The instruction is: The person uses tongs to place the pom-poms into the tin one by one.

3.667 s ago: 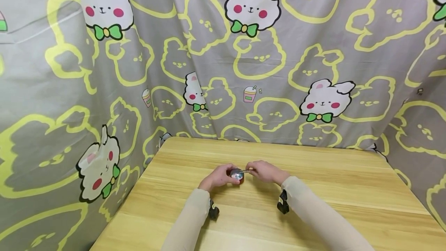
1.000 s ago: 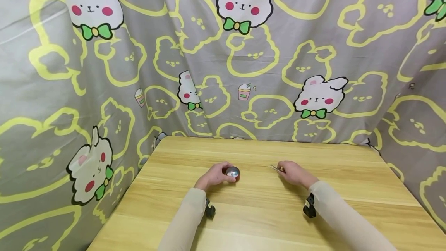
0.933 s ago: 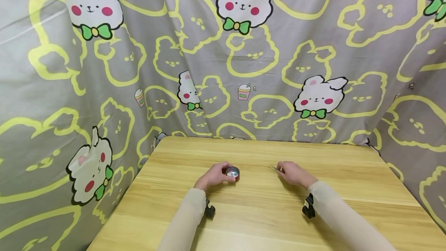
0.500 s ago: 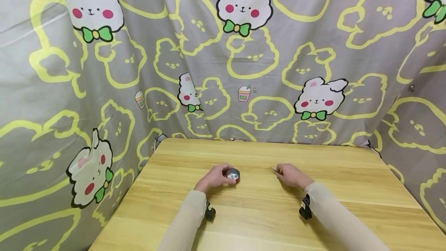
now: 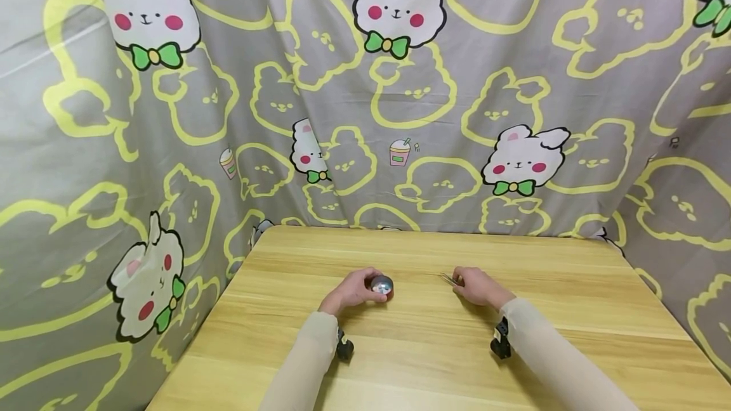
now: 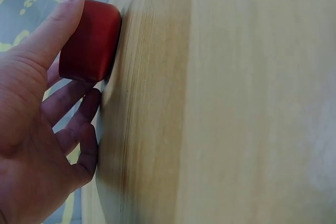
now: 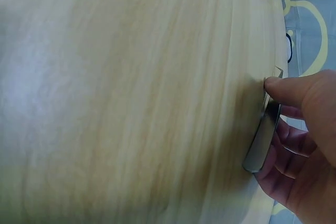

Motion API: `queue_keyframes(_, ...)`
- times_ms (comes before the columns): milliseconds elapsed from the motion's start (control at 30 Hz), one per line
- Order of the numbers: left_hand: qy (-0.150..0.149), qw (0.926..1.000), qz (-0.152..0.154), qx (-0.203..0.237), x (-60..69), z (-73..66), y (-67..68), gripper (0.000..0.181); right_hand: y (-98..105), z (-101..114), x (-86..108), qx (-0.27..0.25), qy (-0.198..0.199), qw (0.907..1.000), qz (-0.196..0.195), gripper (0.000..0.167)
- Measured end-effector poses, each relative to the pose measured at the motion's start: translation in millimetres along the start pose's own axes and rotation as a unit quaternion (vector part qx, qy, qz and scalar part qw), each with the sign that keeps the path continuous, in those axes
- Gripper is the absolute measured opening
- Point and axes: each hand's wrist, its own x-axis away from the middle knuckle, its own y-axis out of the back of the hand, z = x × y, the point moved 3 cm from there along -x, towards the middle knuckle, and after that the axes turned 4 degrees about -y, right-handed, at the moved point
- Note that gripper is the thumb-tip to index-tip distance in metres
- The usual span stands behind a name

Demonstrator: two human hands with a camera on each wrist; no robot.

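Observation:
My left hand [image 5: 355,288] holds a small round red tin [image 6: 92,40] by its side, thumb on one side and fingers on the other. In the head view the top of the tin [image 5: 382,285] looks silvery and reflective; what lies in it is too small to tell. To the right, apart from the tin, my right hand [image 5: 478,287] pinches a pair of metal tweezers [image 7: 262,137] between thumb and fingers. The tips of the tweezers [image 5: 448,279] point left toward the tin, low over the table, and nothing can be made out between them.
A light wood-grain table [image 5: 422,347] lies under both hands. Grey curtains [image 5: 422,100] with yellow outlines and white cartoon animals hang behind the table and along its sides. Black wrist-camera mounts [image 5: 344,345] stick out inward from the cream sleeves [image 5: 562,354].
Since the oldest frame, my right hand has drawn the tweezers away from the tin, to the right. The left hand still holds the tin. Over the last half second almost nothing has moved.

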Motion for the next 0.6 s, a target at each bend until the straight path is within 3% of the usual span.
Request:
queue_keyframes(367,0.002,0.9999,-0.003,-0.011,3.1,0.3,2.1,0.059,3,0,10.4,-0.015,-0.018,0.9997,-0.007,0.022)
queue_keyframes(600,0.009,0.9997,-0.021,-0.009,11.8,6.0,7.9,0.07,11,-7,24.0,-0.02,0.002,0.9994,-0.029,0.027)
